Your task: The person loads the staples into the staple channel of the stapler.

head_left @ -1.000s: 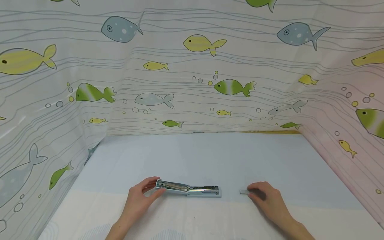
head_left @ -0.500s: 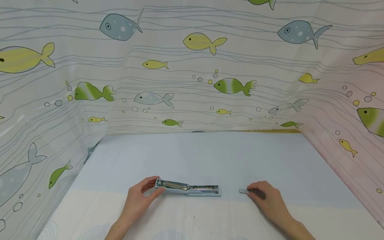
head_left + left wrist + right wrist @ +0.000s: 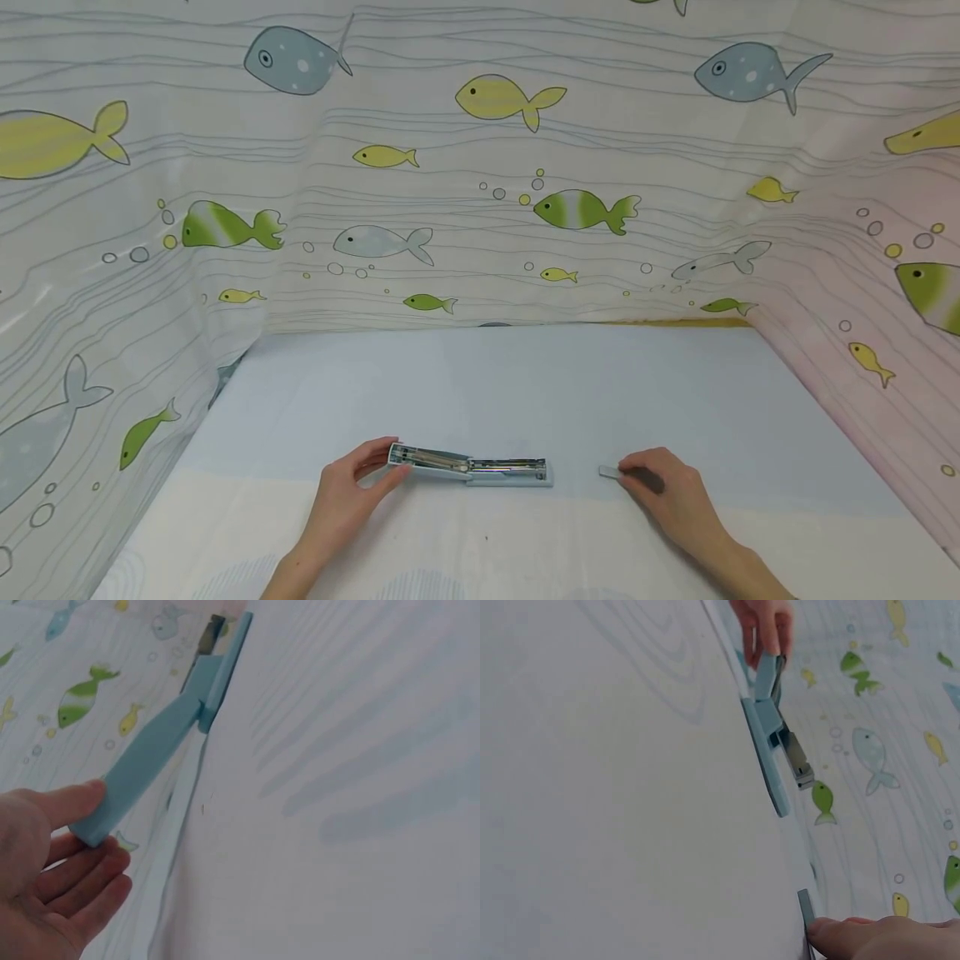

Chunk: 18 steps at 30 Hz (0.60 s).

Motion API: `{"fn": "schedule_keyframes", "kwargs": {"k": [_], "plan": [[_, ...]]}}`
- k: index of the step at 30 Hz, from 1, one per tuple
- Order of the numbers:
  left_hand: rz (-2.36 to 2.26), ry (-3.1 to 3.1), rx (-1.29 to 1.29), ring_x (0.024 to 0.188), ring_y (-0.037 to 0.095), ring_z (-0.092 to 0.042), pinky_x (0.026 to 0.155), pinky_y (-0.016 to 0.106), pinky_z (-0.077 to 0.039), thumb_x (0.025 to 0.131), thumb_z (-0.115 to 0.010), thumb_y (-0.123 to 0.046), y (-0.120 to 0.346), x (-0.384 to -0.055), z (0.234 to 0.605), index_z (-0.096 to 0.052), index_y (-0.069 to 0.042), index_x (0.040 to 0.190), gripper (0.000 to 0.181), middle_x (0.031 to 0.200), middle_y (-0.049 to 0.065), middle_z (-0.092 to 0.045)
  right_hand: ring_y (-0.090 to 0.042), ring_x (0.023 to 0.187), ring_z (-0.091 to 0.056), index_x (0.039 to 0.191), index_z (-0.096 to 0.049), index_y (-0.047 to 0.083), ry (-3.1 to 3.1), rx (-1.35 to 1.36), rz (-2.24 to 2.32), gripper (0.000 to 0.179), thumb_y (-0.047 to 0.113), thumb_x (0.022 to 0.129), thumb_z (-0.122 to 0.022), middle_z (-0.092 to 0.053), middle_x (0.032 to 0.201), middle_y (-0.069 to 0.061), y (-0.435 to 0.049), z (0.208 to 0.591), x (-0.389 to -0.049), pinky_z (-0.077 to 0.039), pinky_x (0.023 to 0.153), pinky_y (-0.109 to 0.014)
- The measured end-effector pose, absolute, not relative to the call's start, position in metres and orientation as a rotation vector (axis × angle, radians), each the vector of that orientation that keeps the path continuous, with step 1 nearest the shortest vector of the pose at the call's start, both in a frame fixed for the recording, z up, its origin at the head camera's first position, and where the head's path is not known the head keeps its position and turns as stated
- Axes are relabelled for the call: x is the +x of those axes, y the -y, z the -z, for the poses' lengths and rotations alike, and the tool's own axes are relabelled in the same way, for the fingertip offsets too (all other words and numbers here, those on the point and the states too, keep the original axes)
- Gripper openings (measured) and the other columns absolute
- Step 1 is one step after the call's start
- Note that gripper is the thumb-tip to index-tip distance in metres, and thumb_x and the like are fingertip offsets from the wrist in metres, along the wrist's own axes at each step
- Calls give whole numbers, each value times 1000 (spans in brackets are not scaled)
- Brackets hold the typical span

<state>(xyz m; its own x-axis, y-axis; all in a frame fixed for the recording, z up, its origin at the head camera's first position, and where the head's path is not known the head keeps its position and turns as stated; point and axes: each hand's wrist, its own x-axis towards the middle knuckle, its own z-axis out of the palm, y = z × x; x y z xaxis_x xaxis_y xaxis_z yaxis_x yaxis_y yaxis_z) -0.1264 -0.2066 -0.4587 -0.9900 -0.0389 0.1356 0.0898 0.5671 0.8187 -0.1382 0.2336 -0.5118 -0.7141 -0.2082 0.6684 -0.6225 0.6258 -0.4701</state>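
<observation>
A light blue stapler [image 3: 510,481] lies on the table, swung wide apart, with its top arm raised toward the left and the metal staple channel showing. My left hand [image 3: 347,492] holds the end of that top arm between thumb and fingers, as the stapler's blue outer side [image 3: 142,765] in the left wrist view confirms. To the right of the stapler and apart from it, my right hand [image 3: 678,492] pinches a short grey strip of staples [image 3: 608,472] by its right end. In the right wrist view the strip's free end points toward the stapler base [image 3: 765,765].
A white and pale blue cloth [image 3: 525,383] covers the table. Fish-printed sheeting [image 3: 465,200] stands along the back and both sides. A tiny dark speck [image 3: 486,538] lies in front of the stapler.
The head view has tilted slightly, so the scene sits a little differently. Both hands keep their holds, and the strip of staples appears slightly more tilted.
</observation>
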Motion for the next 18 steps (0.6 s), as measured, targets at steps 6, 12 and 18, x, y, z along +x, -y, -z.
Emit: {"fn": "schedule_keyframes", "kwargs": {"k": [6,12,18], "plan": [[1375,2662,-54,104,15,-71,95,35,-56,84,-81,-34,206,-127,458,-68,-16,126,48,118,-4,-72,-7,85,-66,93,-72,17,2283,629,-958,39,-6,64,-87,-70,92,7,-234,510,-138,-43,85,-2],[1391,2638,-80,103,17,-71,95,34,-56,84,-81,-32,206,-125,457,-68,-14,125,46,119,-1,-72,-6,86,-66,93,-72,18,2273,651,-962,40,-5,64,-88,-70,92,8,-233,510,-139,-43,85,-3],[1389,2642,-74,103,17,-71,95,33,-56,84,-81,-30,206,-126,457,-68,-13,125,46,118,-1,-72,-6,86,-67,94,-72,19,2274,691,-973,40,-4,66,-88,-70,93,9,-231,507,-139,-45,85,-4]]}}
